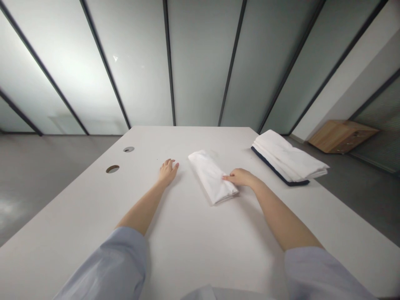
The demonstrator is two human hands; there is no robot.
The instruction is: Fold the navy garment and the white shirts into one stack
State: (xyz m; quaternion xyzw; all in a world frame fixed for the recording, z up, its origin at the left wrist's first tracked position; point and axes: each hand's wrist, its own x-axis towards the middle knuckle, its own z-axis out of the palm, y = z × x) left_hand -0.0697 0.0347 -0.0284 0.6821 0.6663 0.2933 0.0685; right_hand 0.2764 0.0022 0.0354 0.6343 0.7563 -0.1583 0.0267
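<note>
A folded white cloth (212,177) lies slantwise on the white table (187,250), a neat long rectangle. My right hand (240,177) is at its right edge, the thumb on top and the other fingers curled, pinching the fabric; part of the fingers is hidden. To the left of the cloth, apart from it, my left hand (168,171) hovers over or rests on the tabletop, fingers spread and holding nothing. Farther right sits a stack of folded white cloths (287,156), with a dark navy folded piece (275,170) at the bottom.
Two round holes pierce the tabletop at the left, one nearer (112,169) and one farther (128,149). Frosted glass panels (200,62) with dark frames stand behind the table. A wooden cabinet (340,135) is on the floor at the right.
</note>
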